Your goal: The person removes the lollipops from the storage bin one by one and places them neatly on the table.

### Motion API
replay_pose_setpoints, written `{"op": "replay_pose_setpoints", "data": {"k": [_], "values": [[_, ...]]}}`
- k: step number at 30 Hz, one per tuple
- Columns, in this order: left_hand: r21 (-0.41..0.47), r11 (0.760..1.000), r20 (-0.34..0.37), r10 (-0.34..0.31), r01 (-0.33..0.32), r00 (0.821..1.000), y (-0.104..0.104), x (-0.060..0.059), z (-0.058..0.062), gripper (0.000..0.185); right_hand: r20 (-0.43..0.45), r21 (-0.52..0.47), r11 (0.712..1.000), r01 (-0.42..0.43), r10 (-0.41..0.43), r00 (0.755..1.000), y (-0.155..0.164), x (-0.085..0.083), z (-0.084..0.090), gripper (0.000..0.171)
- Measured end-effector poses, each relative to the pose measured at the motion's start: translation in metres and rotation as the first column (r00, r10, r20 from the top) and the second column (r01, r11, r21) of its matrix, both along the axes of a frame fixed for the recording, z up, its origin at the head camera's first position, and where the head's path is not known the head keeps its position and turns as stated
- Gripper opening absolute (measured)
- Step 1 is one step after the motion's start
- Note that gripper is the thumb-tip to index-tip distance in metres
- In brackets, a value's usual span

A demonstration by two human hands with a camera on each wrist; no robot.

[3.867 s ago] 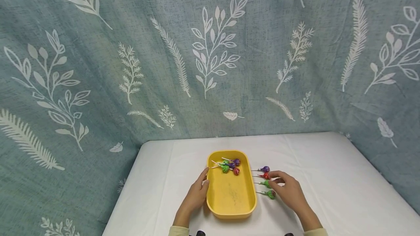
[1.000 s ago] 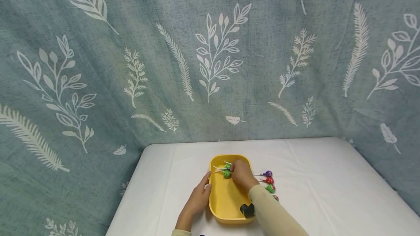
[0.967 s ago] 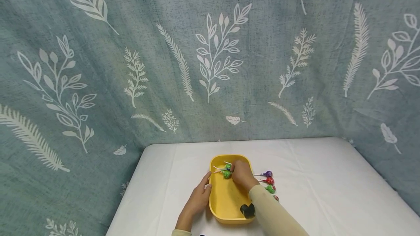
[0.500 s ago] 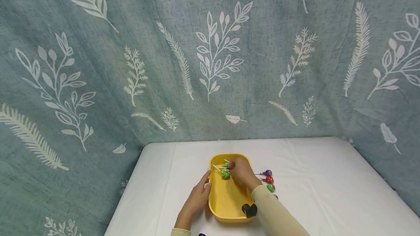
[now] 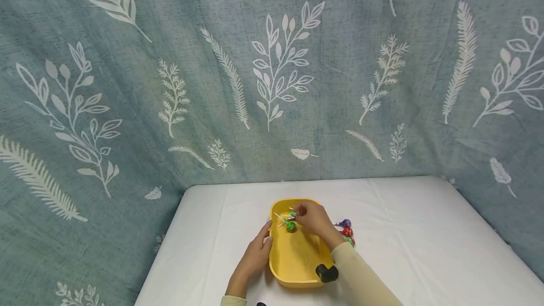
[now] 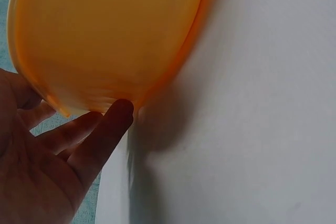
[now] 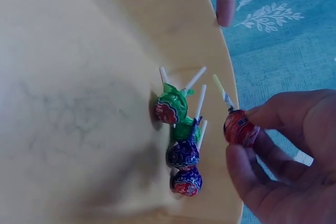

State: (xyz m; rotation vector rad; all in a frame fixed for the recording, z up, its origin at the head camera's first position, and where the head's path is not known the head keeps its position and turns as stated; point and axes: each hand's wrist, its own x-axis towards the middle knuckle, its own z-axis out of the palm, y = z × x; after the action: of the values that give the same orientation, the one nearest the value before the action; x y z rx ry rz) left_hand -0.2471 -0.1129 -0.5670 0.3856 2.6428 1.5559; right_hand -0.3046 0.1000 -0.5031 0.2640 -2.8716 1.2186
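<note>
My left hand (image 5: 254,259) lies open-fingered against the yellow plastic tray (image 5: 293,268) at nine o'clock. My right hand (image 7: 283,166) pinches a red-wrapped lollipop (image 7: 240,127) over it; four lie inside, roughly three wait on the desk (image 5: 425,249) at three o'clock.

Left hand (image 5: 254,258) low centre of head view, fingers straight, forearm running to bottom edge; right hand (image 5: 313,218) just right of it, fingertips (image 7: 251,129) curled in a pinch, seemingly; cream sleeve toward lower right.
</note>
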Motion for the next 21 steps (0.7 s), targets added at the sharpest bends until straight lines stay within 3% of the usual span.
{"op": "replay_pose_setpoints", "data": {"k": [7,21], "values": [[-0.001,1.000,0.004,0.001,-0.001,1.000,0.000,0.000,0.000,0.050,-0.029,-0.068,0.998,-0.007,0.005,1.000,0.007,0.009,0.004,0.004],[-0.009,1.000,0.034,0.004,-0.003,0.999,0.002,0.000,0.002,0.051,-0.095,-0.179,0.984,0.002,-0.019,0.995,0.022,0.030,0.011,0.008]]}}
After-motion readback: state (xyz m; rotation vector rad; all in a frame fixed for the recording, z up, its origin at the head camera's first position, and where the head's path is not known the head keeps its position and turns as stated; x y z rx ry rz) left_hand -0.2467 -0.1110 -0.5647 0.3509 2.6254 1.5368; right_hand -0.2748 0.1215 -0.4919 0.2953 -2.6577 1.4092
